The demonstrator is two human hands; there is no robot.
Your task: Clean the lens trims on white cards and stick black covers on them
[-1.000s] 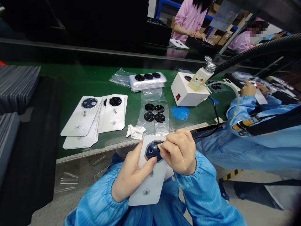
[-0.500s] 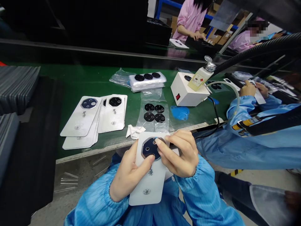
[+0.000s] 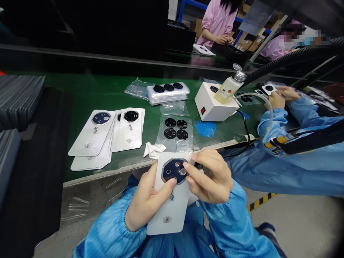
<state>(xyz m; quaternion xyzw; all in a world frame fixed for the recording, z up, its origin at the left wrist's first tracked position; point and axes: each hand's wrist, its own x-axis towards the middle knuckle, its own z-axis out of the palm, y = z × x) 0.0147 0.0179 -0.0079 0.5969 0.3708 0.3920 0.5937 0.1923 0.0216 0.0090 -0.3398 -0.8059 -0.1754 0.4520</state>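
My left hand [image 3: 146,202] grips a white phone back cover [image 3: 169,208] by its left edge, thumb resting just below the dark octagonal camera plate [image 3: 174,170]. My right hand [image 3: 211,177] is curled at the plate's right side, fingertips pinched at its edge on what looks like a thin clear film; I cannot make it out for sure. Both hands hover over my lap, just in front of the green belt [image 3: 88,95].
On the belt lie a fan of white covers [image 3: 104,138], a film sheet with black octagonal lenses [image 3: 176,129], a white wipe [image 3: 153,149], a stack of lens sheets [image 3: 168,93], a white box [image 3: 213,102], a solvent bottle [image 3: 228,87]. A co-worker in blue [image 3: 290,143] sits at right.
My right hand has drawn back to the right off the camera plate, leaving the plate uncovered. The cover has tilted slightly. The co-worker at right has lifted a cover.
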